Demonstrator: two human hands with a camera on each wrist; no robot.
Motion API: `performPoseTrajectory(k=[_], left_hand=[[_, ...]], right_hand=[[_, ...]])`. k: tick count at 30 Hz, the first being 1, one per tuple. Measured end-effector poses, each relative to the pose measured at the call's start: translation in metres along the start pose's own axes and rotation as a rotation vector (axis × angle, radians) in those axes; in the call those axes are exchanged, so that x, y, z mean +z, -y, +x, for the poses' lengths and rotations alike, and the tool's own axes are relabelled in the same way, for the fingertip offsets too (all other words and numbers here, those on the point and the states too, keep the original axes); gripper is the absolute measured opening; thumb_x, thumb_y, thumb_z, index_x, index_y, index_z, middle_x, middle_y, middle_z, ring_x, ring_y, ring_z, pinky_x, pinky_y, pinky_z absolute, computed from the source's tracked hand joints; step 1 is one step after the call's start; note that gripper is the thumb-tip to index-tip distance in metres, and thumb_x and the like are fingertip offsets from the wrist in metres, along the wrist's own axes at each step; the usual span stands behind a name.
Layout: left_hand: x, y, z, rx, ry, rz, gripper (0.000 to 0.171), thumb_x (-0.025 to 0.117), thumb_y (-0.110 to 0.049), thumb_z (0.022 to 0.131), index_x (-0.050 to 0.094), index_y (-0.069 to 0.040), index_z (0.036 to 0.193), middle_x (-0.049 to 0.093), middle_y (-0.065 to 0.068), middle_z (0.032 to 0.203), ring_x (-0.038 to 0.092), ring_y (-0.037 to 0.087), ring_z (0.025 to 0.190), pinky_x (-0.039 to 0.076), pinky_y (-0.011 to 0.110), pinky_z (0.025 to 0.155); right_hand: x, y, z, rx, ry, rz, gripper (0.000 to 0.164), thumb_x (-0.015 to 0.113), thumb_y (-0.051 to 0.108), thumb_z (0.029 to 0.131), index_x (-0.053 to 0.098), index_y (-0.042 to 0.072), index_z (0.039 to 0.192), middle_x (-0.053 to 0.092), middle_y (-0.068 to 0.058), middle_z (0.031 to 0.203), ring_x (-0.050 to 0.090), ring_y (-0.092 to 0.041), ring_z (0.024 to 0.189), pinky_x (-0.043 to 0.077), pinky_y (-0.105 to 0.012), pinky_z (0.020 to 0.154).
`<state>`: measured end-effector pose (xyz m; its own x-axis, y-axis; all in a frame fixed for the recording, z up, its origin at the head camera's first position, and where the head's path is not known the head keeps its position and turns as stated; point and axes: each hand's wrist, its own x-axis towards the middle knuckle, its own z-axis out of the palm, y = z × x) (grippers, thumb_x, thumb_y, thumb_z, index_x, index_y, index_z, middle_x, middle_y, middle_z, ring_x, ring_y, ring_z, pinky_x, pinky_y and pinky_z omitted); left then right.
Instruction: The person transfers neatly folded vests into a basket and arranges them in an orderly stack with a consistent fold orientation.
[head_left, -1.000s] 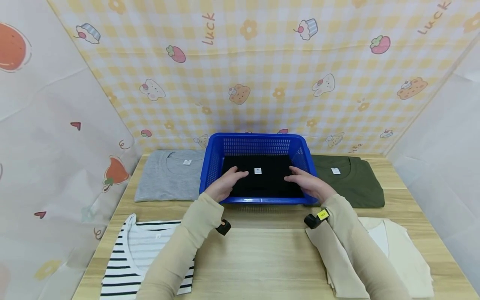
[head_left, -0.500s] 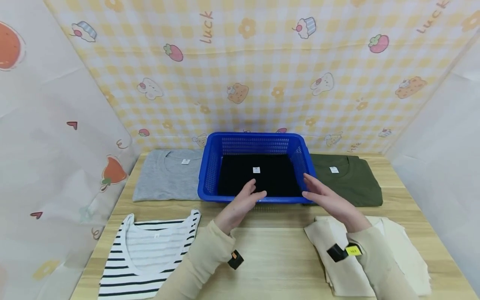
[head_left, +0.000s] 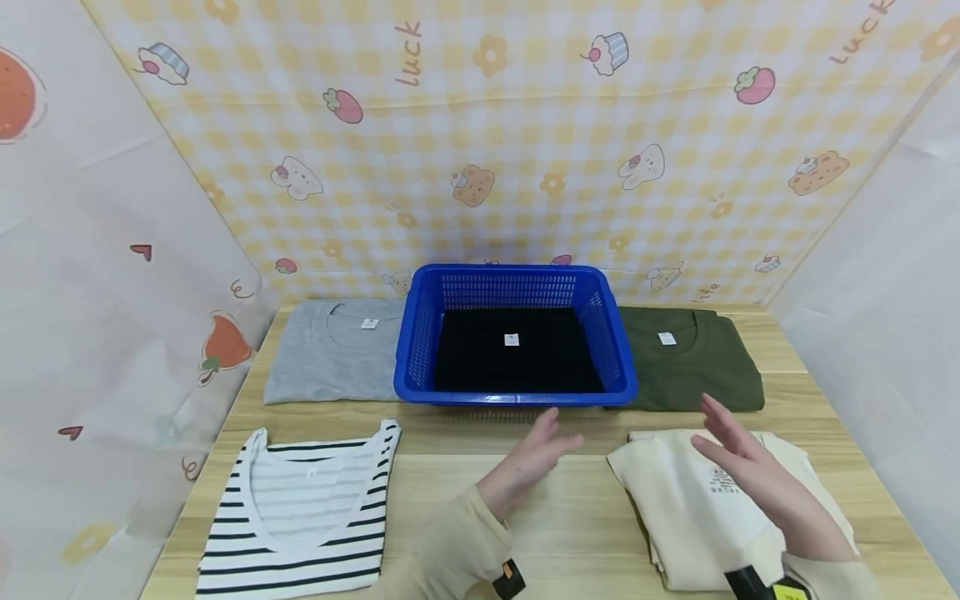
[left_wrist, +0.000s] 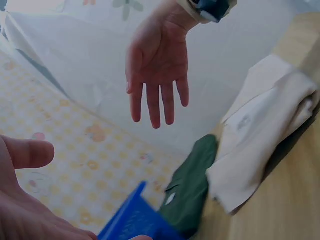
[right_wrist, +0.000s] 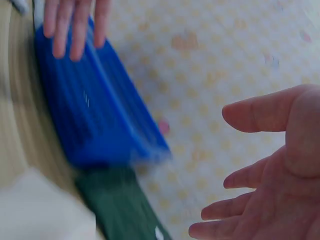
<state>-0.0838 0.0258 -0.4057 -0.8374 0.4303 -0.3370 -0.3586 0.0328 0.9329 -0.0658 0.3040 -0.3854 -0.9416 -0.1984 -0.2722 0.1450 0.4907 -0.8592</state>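
In the head view a folded black shirt (head_left: pixel 517 362) with a white label lies flat inside the blue basket (head_left: pixel 517 399). My left hand (head_left: pixel 528 462) is in the air in front of the basket, fingers extended and holding nothing. Above the folded cream shirt (head_left: pixel 675 517) hovers my right hand (head_left: pixel 772 492), also with nothing in it and its fingers straight. The left wrist view shows the right hand (left_wrist: pixel 160 70) with its palm and spread fingers. The right wrist view is partly blurred, with the right hand (right_wrist: pixel 265 185) apart from everything.
A folded grey shirt (head_left: pixel 322 358) lies left of the basket and a dark green one (head_left: pixel 697 367) right of it. At front left is a striped shirt (head_left: pixel 292 542). They lie on a wooden table (head_left: pixel 577 517), with a checked cloth wall (head_left: pixel 525 125) behind.
Both hands have drawn back out of the basket toward the front and to the right, leaving the black shirt in it. The right hand now hangs over the cream shirt.
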Motion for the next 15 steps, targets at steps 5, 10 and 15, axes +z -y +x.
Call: performPoseTrajectory(k=[5,10,15], left_hand=[[0.025,0.022,0.008,-0.071,-0.027,0.021,0.079,0.059,-0.029,0.084,0.017,0.006,0.141,0.021,0.03,0.142,0.021,0.044,0.13,0.018,0.055,0.104],[0.047,0.037,0.015,-0.161,-0.027,-0.039,0.078,0.059,-0.02,0.083,0.014,0.006,0.141,0.017,0.033,0.141,0.017,0.047,0.13,0.018,0.058,0.103],[0.068,0.047,0.024,-0.214,-0.056,-0.034,0.078,0.063,-0.015,0.08,0.017,0.008,0.139,0.019,0.031,0.141,0.017,0.046,0.13,0.014,0.057,0.105]], right_hand=[[-0.015,-0.036,-0.017,0.12,-0.05,0.042,0.075,0.042,0.023,0.097,-0.014,-0.001,0.142,-0.01,-0.032,0.144,-0.006,-0.053,0.127,0.009,-0.071,0.092],[-0.032,-0.071,-0.027,0.235,-0.064,0.075,0.075,0.036,0.029,0.098,-0.019,-0.001,0.139,-0.015,-0.037,0.14,-0.011,-0.053,0.126,0.007,-0.072,0.091],[-0.052,-0.101,-0.035,0.35,-0.08,0.095,0.08,0.032,0.035,0.098,-0.028,-0.002,0.133,-0.027,-0.038,0.134,-0.018,-0.056,0.122,0.001,-0.069,0.095]])
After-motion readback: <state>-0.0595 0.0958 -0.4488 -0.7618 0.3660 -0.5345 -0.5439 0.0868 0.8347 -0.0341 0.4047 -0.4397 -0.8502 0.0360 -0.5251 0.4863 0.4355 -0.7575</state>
